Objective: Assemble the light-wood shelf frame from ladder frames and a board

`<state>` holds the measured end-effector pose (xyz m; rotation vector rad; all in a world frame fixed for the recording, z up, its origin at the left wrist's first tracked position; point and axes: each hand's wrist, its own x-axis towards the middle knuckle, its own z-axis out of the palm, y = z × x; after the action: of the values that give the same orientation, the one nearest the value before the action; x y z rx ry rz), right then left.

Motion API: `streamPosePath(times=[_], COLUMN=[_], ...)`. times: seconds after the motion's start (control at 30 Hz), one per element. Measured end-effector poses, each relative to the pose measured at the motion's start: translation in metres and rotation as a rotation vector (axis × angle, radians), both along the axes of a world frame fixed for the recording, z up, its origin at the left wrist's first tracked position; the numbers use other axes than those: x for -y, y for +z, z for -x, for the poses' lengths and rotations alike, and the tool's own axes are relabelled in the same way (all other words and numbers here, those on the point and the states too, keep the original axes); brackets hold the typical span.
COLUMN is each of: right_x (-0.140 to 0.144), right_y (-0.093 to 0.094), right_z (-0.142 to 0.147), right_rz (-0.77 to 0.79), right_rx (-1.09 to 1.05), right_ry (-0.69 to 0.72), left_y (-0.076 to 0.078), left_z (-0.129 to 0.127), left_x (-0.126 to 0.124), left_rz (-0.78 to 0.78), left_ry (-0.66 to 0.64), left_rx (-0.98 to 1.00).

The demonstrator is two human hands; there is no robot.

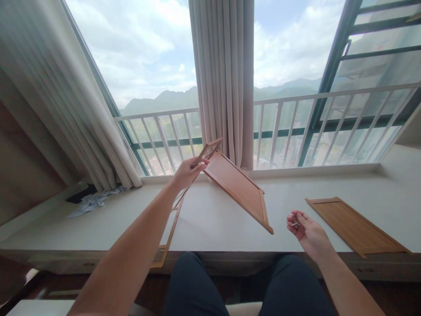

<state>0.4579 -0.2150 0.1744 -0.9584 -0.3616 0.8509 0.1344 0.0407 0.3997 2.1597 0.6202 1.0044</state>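
My left hand point(187, 173) is closed around the upper end of a partly joined wooden frame. A wooden panel point(238, 186) slants down from that end to the right. On the other side a slim wooden side frame point(173, 226) leans down past the sill's front edge; my forearm hides part of it. My right hand point(304, 230) is held palm up, with small silvery metal pieces point(295, 224) between its curled fingers. They look like screws or pins, too small to tell which. Right of this hand, a second wooden panel point(355, 224) lies flat.
A broad white window sill point(283, 186) stretches across in front of my knees point(197, 285). Crumpled plastic wrapping point(92, 202) lies at its left end. Behind stand a white railing point(279, 127), a beige curtain point(225, 79) and tall windows.
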Motion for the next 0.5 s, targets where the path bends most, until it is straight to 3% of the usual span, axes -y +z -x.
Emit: streamPosePath(times=[0.13,0.27,0.33,0.5], right_x=[0.004,0.000,-0.003,-0.021], right_y=[0.005,0.020,0.034,0.079], right_z=[0.009,0.014,0.015,0.022], right_rz=[-0.021,-0.012,0.025,0.157], right_rx=[0.059,0.191,0.358,1.002], right_ry=[-0.053,-0.108,-0.151,-0.212], left_y=[-0.003,-0.007,-0.009,-0.014], left_z=[-0.024,-0.053,-0.068,-0.109], left_x=[-0.007,-0.010,-0.010,-0.010], left_rz=[-0.116,-0.123,-0.113,-0.088], left_ry=[-0.034,-0.110,-0.148,-0.244], left_rx=[-0.186,-0.373,-0.475,-0.714])
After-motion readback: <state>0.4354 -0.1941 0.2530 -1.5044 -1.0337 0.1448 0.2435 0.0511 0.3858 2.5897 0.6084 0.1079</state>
